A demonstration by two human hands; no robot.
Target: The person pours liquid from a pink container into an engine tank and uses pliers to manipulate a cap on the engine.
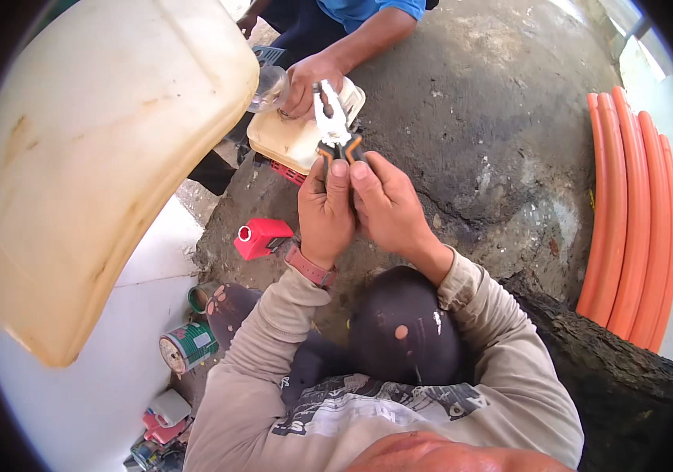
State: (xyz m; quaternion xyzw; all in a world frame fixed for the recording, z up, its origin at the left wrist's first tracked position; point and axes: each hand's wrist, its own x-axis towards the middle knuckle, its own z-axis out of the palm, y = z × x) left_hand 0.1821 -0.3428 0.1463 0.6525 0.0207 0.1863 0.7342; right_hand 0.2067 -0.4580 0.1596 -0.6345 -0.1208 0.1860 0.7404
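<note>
I hold a pair of pliers (332, 118) upright between both hands; it has metal jaws and black-and-orange handles. My left hand (324, 208) is closed round the left handle with its thumb pointing up, and my right hand (387, 204) is closed round the right one. Behind the pliers, a cream plastic container (281, 138) rests on a red crate (289, 175). A co-worker's hand (309, 82) is on it, beside a clear plastic cup (269, 86). A red bottle (264, 236) with an open mouth lies on the rough concrete below my left hand.
A large yellowed plastic tank (108, 134) fills the upper left, above a white surface (69, 385). Orange pipes (623, 220) stand at the right. A green can (188, 346) and assorted items (159, 429) are at the lower left. My knee (395, 322) is below my hands.
</note>
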